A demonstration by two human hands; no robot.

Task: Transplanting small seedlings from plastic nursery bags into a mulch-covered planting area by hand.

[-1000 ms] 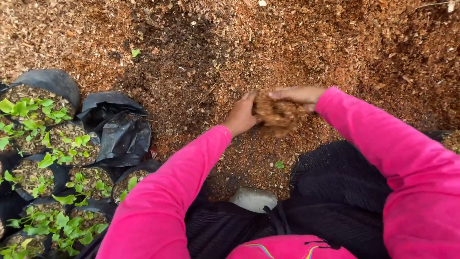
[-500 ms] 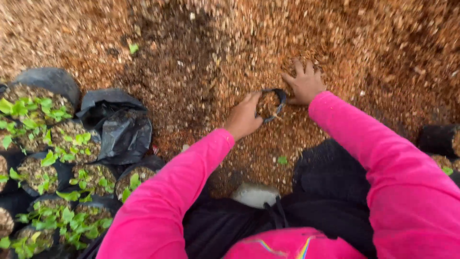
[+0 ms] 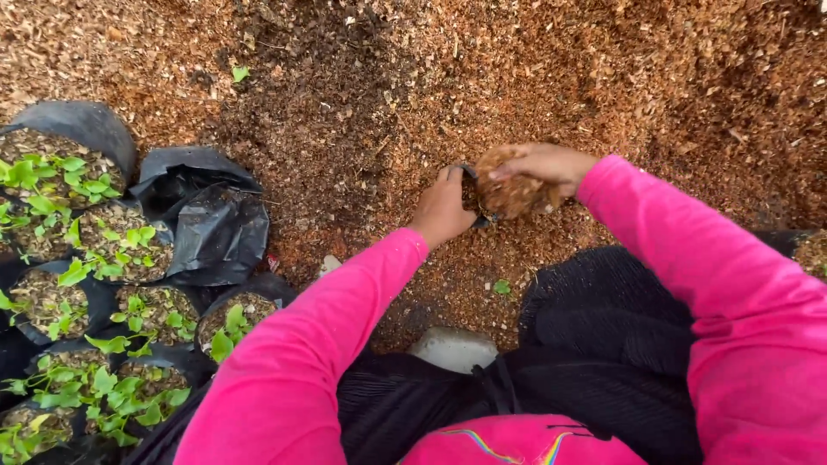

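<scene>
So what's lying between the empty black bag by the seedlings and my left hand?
In the head view, only loose brown mulch lies between the empty black bag and the left hand; nothing else shows there.

Outdoors, in even daylight. The ground (image 3: 603, 77) is covered all over with brown wood chips and sawdust, darker and damper in a patch (image 3: 327, 95) near the top middle. At the left, black plastic bags (image 3: 77, 250) of soil with green seedlings stand packed together. Beside them an empty black bag (image 3: 215, 228) lies crumpled on the chips.
</scene>
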